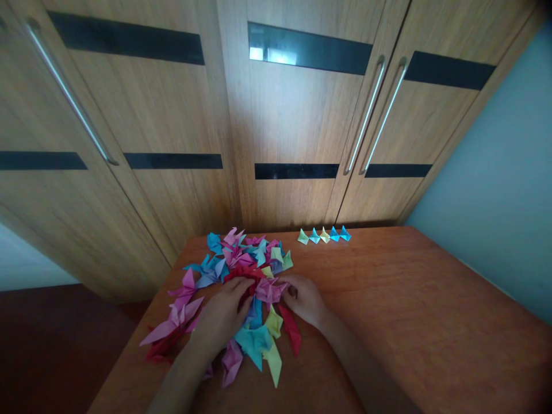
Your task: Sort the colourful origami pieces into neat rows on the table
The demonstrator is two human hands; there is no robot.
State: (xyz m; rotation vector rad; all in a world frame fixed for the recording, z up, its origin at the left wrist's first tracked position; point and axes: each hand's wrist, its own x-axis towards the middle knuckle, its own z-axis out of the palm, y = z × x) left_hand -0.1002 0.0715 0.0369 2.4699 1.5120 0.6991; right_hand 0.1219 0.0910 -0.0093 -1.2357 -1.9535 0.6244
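A heap of folded paper origami pieces in pink, red, blue, teal and yellow-green lies on the left part of the table. My left hand (224, 310) reaches into the middle of it, its fingers curled round a red origami piece (242, 272) that is partly covered. My right hand (305, 299) pinches the right edge of a pink origami crane (269, 291) between thumb and fingers. Close below the hands lie a teal origami piece (253, 340), a yellow one (273, 323) and a long red one (290, 329). Pink cranes (175, 321) spread to the left of my left wrist.
Along the back edge of the brown wooden table (388, 310) stands a row of several small green, yellow and blue origami pieces (324, 235). Behind the table rises a wooden wardrobe (293, 115) with metal handles. A pale blue wall (495, 201) borders the right side.
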